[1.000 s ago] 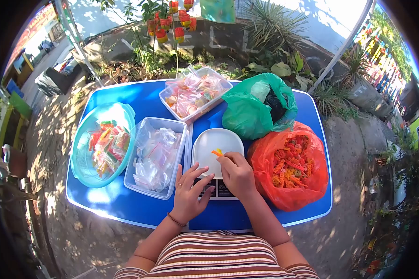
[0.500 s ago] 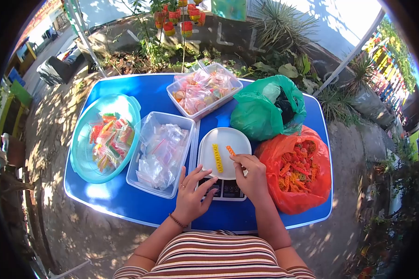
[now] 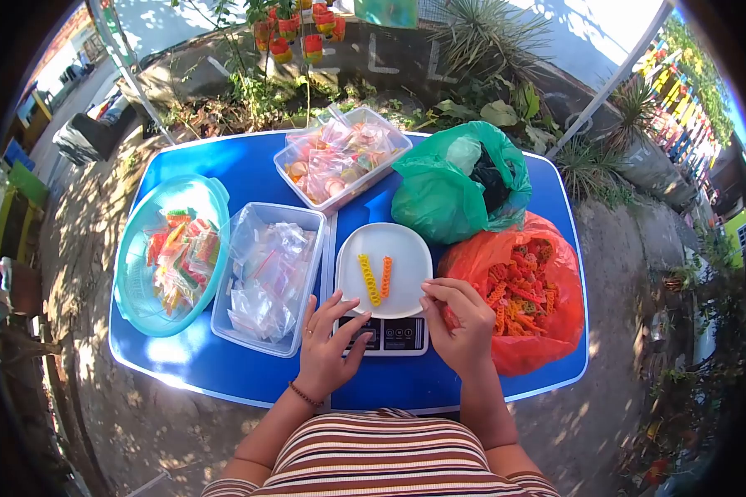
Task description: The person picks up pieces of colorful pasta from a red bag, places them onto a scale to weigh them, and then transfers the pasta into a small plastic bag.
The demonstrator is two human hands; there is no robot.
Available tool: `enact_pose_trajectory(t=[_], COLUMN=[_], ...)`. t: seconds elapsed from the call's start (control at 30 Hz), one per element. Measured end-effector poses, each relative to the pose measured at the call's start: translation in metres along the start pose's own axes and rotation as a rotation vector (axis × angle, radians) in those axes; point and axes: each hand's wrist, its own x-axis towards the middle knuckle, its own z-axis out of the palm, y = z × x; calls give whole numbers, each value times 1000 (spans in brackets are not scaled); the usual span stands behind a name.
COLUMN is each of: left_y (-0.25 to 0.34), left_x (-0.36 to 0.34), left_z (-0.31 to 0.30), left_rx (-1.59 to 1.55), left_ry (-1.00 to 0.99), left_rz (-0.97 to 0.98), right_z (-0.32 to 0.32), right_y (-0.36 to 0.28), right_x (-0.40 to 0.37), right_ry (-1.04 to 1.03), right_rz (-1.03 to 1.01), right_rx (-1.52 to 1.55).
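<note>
Outdoor yard (image 3: pixel 174 431), dappled sun; green plants (image 3: pixel 493 41) along a grey wall (image 3: pixel 406 65) behind. Blue white-edged table (image 3: pixel 240 166) fills the middle. On the white round-cornered plate (image 3: pixel 408 248) of a small digital scale (image 3: pixel 404 335) lie a yellow spiral-ridged stick (image 3: pixel 369 280) & an orange spiral-ridged stick (image 3: pixel 386 277). Long axes run far-to-near: yellow's far end leans L, orange's approx. straight; near ends close tog. R hand (image 3: pixel 460 323) nr plate's R edge, thumb & index tips w/ narrow gap btwn. L hand (image 3: pixel 327 340): fingers spread wide, tips at plate's near-L edge; can't tell if touching.
</note>
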Motion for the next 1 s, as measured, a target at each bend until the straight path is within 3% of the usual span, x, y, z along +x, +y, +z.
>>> enact_pose_trajectory(t=[0.33,0.43,0.5,0.7,0.9,1.0], left_y=[49,65,78,80,76,76], left_x=[50,59,62,55,53,53], left_z=[41,57,65,77,71,71], left_rx=[-119,-112,-76,11,42,40], left_ry=[-200,-276,-338,-446,-464,-472], left_rz=[291,413,465,416,399,398], right_z=[-52,-76,-92,-107,-113,-116], right_y=[16,36,50,85,78,79], right_x=[-23,-34,-38,-35,-29,-30], right_ry=[99,265,243,185,35,6], right_rz=[-42,98,215,209,470,453], right_rx=[-335,-367,-474,-724,-805,-887])
